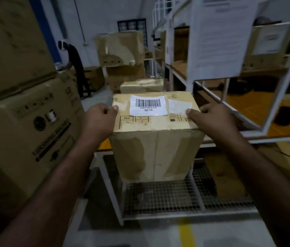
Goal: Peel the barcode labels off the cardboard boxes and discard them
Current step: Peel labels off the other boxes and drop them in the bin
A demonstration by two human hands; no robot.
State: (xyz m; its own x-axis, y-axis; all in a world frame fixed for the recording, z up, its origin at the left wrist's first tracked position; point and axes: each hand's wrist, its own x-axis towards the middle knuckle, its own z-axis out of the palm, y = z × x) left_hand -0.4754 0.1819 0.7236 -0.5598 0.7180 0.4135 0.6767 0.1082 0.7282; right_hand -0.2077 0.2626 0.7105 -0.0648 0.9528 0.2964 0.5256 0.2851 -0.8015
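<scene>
1. On the mesh rack (158, 198), a box (155, 155) is standing, both hands gripping its top edges
2. Left hand (98, 120) and right hand (210, 120) are curling fingers round it
3. Barcode label (148, 105) is lying unpeeled on top; peeling and discarding are remaining
4. Beyond, more boxes (121, 49) are waiting

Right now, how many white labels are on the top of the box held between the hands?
2. The barcode label sits near the top's middle; a smaller, faded label lies just right of it, by the right hand's thumb. Other faces may hide more.
</scene>
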